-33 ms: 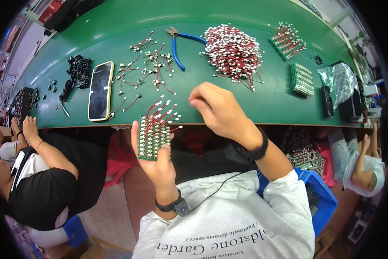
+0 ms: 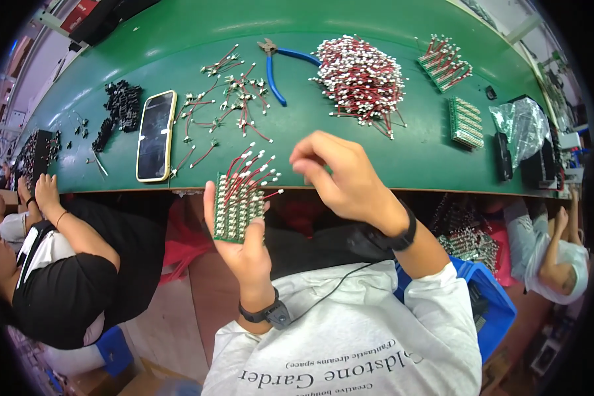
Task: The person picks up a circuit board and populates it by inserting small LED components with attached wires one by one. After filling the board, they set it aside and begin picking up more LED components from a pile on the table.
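Over the near edge of the bench [image 2: 416, 158], left of its middle, the left hand [image 2: 249, 257] holds a green board [image 2: 234, 221] studded with pale parts. Red wires [image 2: 247, 175] with white tips fan from its upper part, while the lower rows show none. The step in hand looks like handling this partly wired board, the left hand bearing it. A next move at the wires would call for a steady left grip and for right fingertips narrowed enough to single out one wire in the cluster.

The left grip is closed about the board, thumb on its lower right side and fingers behind and along the left. The right hand [image 2: 340, 175] hangs just beyond the wires, apart from the board, fingers curled and the thumb near the forefinger; I cannot tell whether the tips meet or pinch anything small.

Toward the bench's far edge lie a heap [image 2: 359, 79] of like wires and, just left of it, blue-handled cutters [image 2: 274, 82]. Loose pieces [image 2: 237, 99] are scattered between these and a phone [image 2: 156, 135]. Near the right end are a wired panel [image 2: 445, 64] and a wireless panel [image 2: 466, 123].
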{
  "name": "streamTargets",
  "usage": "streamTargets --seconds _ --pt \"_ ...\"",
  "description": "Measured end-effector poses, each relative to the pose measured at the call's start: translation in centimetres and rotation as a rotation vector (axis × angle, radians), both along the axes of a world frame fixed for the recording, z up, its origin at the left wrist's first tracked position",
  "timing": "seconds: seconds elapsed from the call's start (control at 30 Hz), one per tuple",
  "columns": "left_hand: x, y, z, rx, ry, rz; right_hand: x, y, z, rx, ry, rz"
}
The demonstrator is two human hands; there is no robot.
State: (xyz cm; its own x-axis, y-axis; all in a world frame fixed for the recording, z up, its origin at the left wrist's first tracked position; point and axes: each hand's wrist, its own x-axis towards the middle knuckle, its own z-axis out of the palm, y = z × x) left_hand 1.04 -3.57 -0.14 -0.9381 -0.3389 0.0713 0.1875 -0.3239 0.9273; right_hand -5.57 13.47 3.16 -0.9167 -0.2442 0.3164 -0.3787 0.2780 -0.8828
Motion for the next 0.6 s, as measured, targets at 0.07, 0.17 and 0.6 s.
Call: streamTargets --seconds 0.07,0.17,0.6 --pt "-0.2 0.3 -0.3 0.029 0.006 -0.009 2.1 -0.6 1.9 -0.081 -0.010 0.147" --pt "-0.1 0.7 -0.8 0.067 0.060 -0.076 4.2 -2.4 1.5 -0.149 0.039 0.237" --pt "0.9 1.6 -1.0 -0.115 0.058 -0.122 3.4 -4.4 -0.8 0.023 0.264 -0.011"
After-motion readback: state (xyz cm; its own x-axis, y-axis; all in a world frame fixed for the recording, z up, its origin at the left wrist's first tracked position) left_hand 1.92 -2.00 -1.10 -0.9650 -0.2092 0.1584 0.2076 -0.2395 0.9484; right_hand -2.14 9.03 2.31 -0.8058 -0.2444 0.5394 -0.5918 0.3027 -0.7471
